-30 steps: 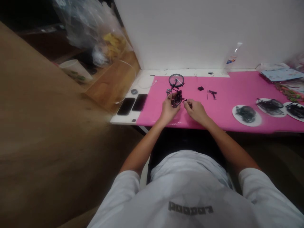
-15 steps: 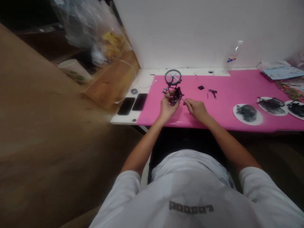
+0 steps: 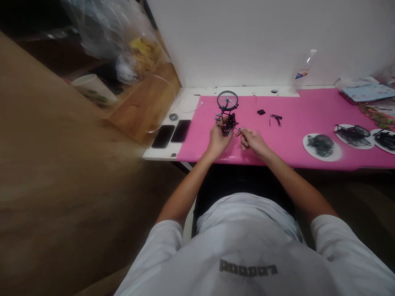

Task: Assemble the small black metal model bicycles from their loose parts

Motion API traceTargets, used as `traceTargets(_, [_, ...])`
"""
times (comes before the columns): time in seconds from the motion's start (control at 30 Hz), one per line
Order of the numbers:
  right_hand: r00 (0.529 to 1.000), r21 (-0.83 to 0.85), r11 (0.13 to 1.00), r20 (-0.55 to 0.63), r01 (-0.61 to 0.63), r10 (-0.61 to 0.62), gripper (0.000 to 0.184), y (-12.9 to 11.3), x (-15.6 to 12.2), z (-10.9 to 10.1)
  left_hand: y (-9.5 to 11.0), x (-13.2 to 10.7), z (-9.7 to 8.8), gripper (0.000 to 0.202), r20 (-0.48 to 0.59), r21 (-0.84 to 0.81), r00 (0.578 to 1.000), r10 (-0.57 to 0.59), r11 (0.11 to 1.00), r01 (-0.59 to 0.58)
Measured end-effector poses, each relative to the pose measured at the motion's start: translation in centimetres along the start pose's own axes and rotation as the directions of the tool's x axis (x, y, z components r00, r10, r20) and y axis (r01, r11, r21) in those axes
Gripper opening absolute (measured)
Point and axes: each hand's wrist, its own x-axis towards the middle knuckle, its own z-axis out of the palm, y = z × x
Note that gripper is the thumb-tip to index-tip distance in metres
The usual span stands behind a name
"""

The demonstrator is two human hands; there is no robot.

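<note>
A small model bicycle (image 3: 227,111) stands up over the pink mat (image 3: 286,131), one spoked wheel at its top. My left hand (image 3: 218,139) is closed around its dark frame from below. Just to the right, my right hand (image 3: 252,139) pinches a thin tool whose tip points at the frame; the tool is too small to name. Both hands hover near the mat's front edge.
Two dark phones (image 3: 171,133) lie on the white desk strip left of the mat. Small black parts (image 3: 275,118) lie behind my right hand. White plates with dark parts (image 3: 322,146) sit at the right. A clear plastic bag (image 3: 123,41) sits on the wooden surface at the left.
The model bicycle has been lifted and tilted slightly in my left hand. My right hand stays beside it with the thin tool, shifting only a little.
</note>
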Motion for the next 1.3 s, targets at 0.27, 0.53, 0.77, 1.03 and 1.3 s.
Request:
traceTargets(0.27, [0.899, -0.679, 0.664, -0.014, 0.313, -0.438, 0.027, 0.7, 0.0, -0.9, -0.7, 0.1, 0.3, 0.061, 0.001, -0.166, 0.991, -0.136, 0.977, 0.134])
traceTargets(0.53, [0.814, -0.940, 0.067, 0.253, 0.335, -0.522, 0.051, 1.6, 1.0, -2.4, -1.1, 0.3, 0.1, 0.063, 0.015, -0.173, 0.989, -0.146, 0.974, 0.146])
traceTargets(0.77, [0.862, -0.936, 0.197, 0.167, 0.290, -0.478, 0.050, 3.1, 1.3, -2.2, -1.6, 0.5, -0.1, 0.061, 0.026, -0.129, 0.993, -0.111, 0.985, 0.113])
traceTargets(1.03, [0.964, -0.437, 0.870, -0.029, 0.227, -0.266, 0.053, 2.5, 0.1, 0.0, -1.6, 0.2, 0.1, 0.056, 0.014, -0.057, 0.998, -0.054, 0.997, 0.054])
traceTargets(1.3, [0.986, 0.257, 0.953, 0.078, -0.162, 0.147, 0.043, 1.3, 0.4, -0.1, -1.4, 0.1, 0.0, 0.062, 0.032, -0.032, 0.999, -0.031, 0.999, 0.032])
